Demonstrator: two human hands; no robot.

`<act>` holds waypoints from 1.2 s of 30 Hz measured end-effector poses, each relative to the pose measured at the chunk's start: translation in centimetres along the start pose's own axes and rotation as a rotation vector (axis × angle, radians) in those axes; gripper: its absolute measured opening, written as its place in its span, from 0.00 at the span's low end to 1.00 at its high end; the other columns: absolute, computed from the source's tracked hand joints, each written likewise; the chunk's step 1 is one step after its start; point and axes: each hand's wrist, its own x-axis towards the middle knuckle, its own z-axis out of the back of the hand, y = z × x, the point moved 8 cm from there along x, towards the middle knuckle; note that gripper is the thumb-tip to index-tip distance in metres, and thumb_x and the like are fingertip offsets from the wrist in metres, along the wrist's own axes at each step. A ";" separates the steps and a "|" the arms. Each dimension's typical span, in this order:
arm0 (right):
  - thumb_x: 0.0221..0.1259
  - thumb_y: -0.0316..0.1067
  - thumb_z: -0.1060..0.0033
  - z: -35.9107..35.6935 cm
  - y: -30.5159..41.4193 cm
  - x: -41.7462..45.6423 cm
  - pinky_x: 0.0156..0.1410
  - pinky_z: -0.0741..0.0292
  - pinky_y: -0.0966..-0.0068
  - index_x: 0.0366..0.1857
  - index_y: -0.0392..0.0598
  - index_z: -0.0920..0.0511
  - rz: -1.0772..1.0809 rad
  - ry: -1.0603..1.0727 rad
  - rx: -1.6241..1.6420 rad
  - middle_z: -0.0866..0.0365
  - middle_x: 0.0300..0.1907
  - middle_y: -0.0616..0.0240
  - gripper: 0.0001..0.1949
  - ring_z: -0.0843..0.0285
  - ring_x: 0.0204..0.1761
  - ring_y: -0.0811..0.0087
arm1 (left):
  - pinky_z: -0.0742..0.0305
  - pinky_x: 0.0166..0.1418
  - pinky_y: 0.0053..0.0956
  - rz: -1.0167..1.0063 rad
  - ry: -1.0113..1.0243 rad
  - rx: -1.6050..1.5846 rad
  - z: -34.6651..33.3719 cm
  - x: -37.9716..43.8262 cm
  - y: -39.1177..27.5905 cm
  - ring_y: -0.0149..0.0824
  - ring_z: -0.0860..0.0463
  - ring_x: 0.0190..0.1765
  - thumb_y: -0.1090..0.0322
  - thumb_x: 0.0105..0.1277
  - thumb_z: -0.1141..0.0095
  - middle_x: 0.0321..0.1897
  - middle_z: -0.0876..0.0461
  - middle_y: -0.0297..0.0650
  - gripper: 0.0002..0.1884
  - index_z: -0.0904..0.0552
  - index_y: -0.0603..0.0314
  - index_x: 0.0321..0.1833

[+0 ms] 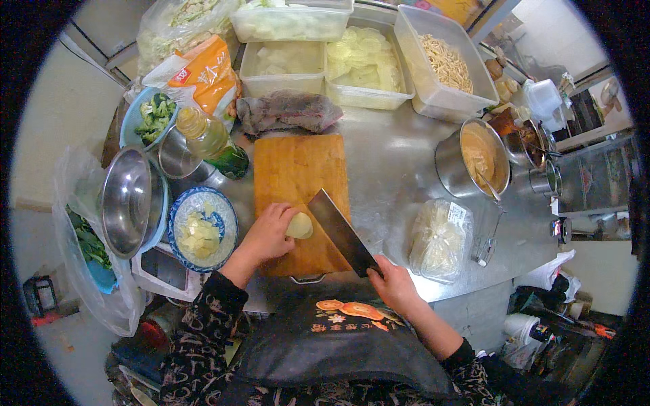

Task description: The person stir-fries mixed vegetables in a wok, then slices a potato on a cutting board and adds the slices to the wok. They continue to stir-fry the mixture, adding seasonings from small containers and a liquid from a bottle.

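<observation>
My left hand [268, 231] rests at the left side of a wooden cutting board [299, 167], its fingers on a pale peeled potato [300, 226]. In my right hand [393, 284] is the handle of a broad-bladed Chinese cleaver [337, 231]. Its blade slants up and left over the board's right half, the tip a little to the right of the potato. Left of my left hand, a blue-and-white patterned bowl [177, 243] holds pale cut pieces [199, 236] that look like potato. The board has a metal handle [307, 279] at its near edge.
Behind the board lie a dark wrapped bundle [289, 112] and plastic tubs, one with sliced vegetable [363, 56], one with noodle-like strips [444, 61]. An oil bottle [213, 144] and steel basin [127, 203] stand left. Rightward are a wrapped clear container [439, 243] and a pot of sauce [477, 152].
</observation>
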 end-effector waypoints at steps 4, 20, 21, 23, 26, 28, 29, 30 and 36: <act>0.59 0.36 0.48 -0.3 0.9 0.0 0.36 0.28 0.56 0.45 0.49 0.28 0.060 0.004 -0.005 0.21 0.29 0.48 0.11 0.24 0.33 0.45 | 0.35 0.62 0.39 0.061 -0.071 -0.052 0.1 -0.9 0.5 0.52 0.33 0.57 0.71 0.42 0.40 0.52 0.31 0.50 0.31 0.30 0.61 0.55; 0.59 0.34 0.47 -0.4 1.7 0.4 0.36 0.29 0.57 0.44 0.47 0.28 0.064 0.017 -0.037 0.22 0.28 0.48 0.11 0.24 0.32 0.45 | 0.37 0.62 0.45 0.183 -0.401 0.069 -1.5 -6.6 -0.8 0.52 0.35 0.60 0.60 0.46 0.33 0.55 0.33 0.47 0.30 0.28 0.54 0.54; 0.59 0.34 0.47 -0.3 1.8 0.4 0.36 0.29 0.57 0.44 0.47 0.28 0.069 0.011 -0.044 0.22 0.28 0.48 0.11 0.24 0.32 0.45 | 0.37 0.62 0.45 0.214 -0.442 0.073 -1.3 -6.4 -1.0 0.53 0.35 0.59 0.59 0.46 0.33 0.55 0.33 0.48 0.30 0.28 0.55 0.54; 0.59 0.34 0.47 -0.4 1.8 0.5 0.35 0.29 0.56 0.44 0.47 0.28 0.081 0.005 -0.051 0.22 0.28 0.47 0.11 0.24 0.32 0.45 | 0.37 0.62 0.46 0.275 -0.521 0.082 -0.5 -5.3 -1.4 0.54 0.35 0.59 0.58 0.45 0.32 0.55 0.34 0.51 0.31 0.29 0.56 0.53; 0.59 0.34 0.47 -0.3 1.8 0.6 0.35 0.29 0.56 0.44 0.47 0.29 0.088 0.012 -0.066 0.22 0.28 0.47 0.11 0.25 0.32 0.44 | 0.38 0.62 0.47 0.264 -0.518 0.102 -0.5 -3.5 -1.9 0.57 0.36 0.58 0.58 0.46 0.33 0.54 0.34 0.54 0.31 0.30 0.59 0.53; 0.59 0.34 0.47 -0.2 2.3 0.6 0.35 0.29 0.55 0.44 0.47 0.29 0.073 0.025 -0.089 0.22 0.27 0.46 0.11 0.25 0.32 0.44 | 0.38 0.62 0.48 0.273 -0.548 0.121 -1.1 -2.8 -1.6 0.57 0.36 0.59 0.59 0.46 0.34 0.55 0.34 0.53 0.31 0.30 0.61 0.53; 0.59 0.34 0.47 -0.2 2.3 0.7 0.35 0.30 0.55 0.44 0.47 0.29 0.080 0.017 -0.090 0.23 0.27 0.46 0.11 0.25 0.32 0.44 | 0.38 0.62 0.48 0.277 -0.563 0.131 -1.5 -2.6 -1.4 0.57 0.36 0.59 0.60 0.47 0.34 0.55 0.34 0.53 0.31 0.31 0.62 0.53; 0.59 0.34 0.47 -0.2 2.3 0.7 0.35 0.30 0.55 0.44 0.47 0.29 0.086 0.009 -0.088 0.23 0.27 0.46 0.11 0.25 0.32 0.44 | 0.38 0.63 0.47 0.288 -0.537 0.115 -2.0 -2.4 -1.1 0.56 0.36 0.60 0.62 0.45 0.34 0.56 0.34 0.52 0.31 0.31 0.61 0.53; 0.59 0.35 0.48 -0.3 2.4 0.8 0.34 0.31 0.55 0.43 0.47 0.29 0.116 0.002 -0.080 0.23 0.25 0.46 0.10 0.25 0.31 0.44 | 0.40 0.65 0.47 0.244 -0.551 0.035 -2.5 -2.2 -0.8 0.55 0.38 0.62 0.65 0.43 0.33 0.58 0.35 0.50 0.32 0.31 0.59 0.53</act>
